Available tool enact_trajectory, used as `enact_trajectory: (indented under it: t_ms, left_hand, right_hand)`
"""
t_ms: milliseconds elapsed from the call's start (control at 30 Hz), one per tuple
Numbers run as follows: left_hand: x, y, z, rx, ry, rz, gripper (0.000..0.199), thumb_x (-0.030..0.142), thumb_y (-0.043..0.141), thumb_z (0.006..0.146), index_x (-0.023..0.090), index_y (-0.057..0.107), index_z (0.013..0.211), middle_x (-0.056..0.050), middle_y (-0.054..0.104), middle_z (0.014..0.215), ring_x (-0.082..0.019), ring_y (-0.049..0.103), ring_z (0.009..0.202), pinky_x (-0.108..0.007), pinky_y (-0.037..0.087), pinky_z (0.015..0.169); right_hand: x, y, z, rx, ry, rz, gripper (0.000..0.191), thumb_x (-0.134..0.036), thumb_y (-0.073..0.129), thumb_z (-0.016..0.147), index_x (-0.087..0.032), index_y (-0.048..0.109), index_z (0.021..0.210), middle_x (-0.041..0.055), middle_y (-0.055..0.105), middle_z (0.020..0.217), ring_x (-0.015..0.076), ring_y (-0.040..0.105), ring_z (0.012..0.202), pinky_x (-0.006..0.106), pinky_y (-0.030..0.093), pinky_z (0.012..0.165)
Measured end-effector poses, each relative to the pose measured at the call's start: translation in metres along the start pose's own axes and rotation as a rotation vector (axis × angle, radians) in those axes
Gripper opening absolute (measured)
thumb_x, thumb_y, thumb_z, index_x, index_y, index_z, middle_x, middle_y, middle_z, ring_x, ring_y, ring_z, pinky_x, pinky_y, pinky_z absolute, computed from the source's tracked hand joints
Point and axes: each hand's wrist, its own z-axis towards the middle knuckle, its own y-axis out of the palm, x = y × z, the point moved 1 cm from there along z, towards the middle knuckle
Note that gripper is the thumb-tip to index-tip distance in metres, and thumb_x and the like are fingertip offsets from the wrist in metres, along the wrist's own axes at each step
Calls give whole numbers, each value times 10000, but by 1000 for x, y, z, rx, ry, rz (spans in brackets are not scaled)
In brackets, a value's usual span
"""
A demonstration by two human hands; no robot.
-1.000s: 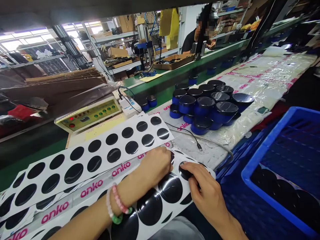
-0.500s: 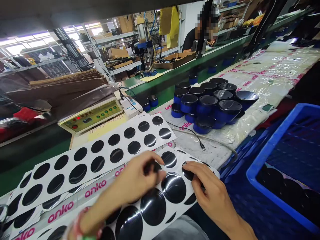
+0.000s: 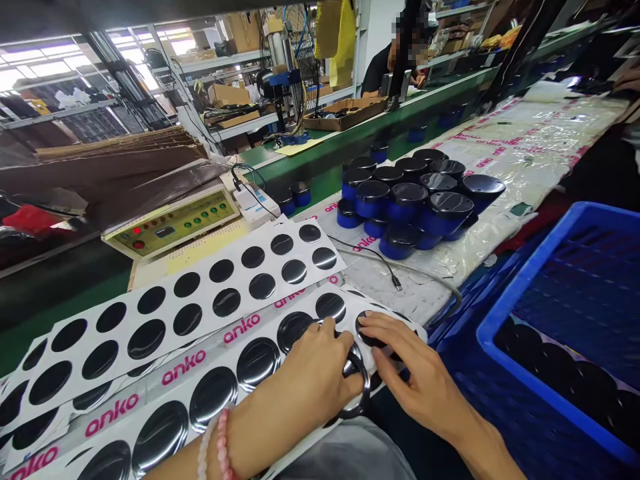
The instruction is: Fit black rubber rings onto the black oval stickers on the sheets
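Observation:
A white sheet of glossy black round stickers (image 3: 257,363) lies in front of me. My left hand (image 3: 327,370), with beaded bracelets at the wrist, is over its right part. Its fingers are closed at a round piece with a shiny black rim (image 3: 367,383), which curves out past the thumb; the hand covers the rest. Close beside it, my right hand (image 3: 425,377) rests its stretched fingertips on the sheet, around a small black round sticker (image 3: 371,331). Thumb and forefinger are apart there. A second sticker sheet (image 3: 203,300) lies behind the first, on others.
Blue-and-black round cups (image 3: 407,200) stand stacked on the wrapped bench. A cable (image 3: 385,263) lies before them. At right is a blue crate (image 3: 545,267) with dark discs inside. A control box (image 3: 173,223) sits at left. Another person (image 3: 380,70) works across the green conveyor.
My left hand has moved right and down, towards my right hand, and now has a black-rimmed round piece at its fingers. My right hand has stayed at the same part of the sheet.

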Motion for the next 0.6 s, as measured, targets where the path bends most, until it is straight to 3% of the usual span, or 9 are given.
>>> enact_trajectory:
  t_ms: [233,367,500,600]
  left_hand:
    - [-8,0,-4,36,75,-30,132,299,563,834,175,603,855,-66,554,873,-228,583,758,-345,490,700]
    - [-6,3,-4,80,23,-44,72,207,525,792,182,589,771,-41,537,788,-206,569,722,-313,466,674]
    - [-5,8,-7,164,-8,-76,94,176,502,769,179,592,799,-48,556,796,-220,574,736,-328,459,677]
    - [-15,9,-15,223,-7,-235,171,149,470,808,183,596,919,-44,613,861,-205,596,775,-321,456,718]
  right_hand:
    - [3,-9,0,-117,-19,13,234,-178,535,891,-190,581,1121,100,594,1246,216,505,1231,394,474,1014]
    - [2,-13,2,-190,-15,-2,227,-159,500,906,-205,594,1108,95,557,1284,207,466,1264,390,455,1032]
    - [1,-14,3,-260,12,-12,259,-233,557,887,-233,583,1145,85,521,1308,215,454,1269,390,460,1024]
    - [1,-13,3,-270,44,-16,281,-273,568,886,-249,574,1167,79,502,1320,218,448,1269,390,456,1024]
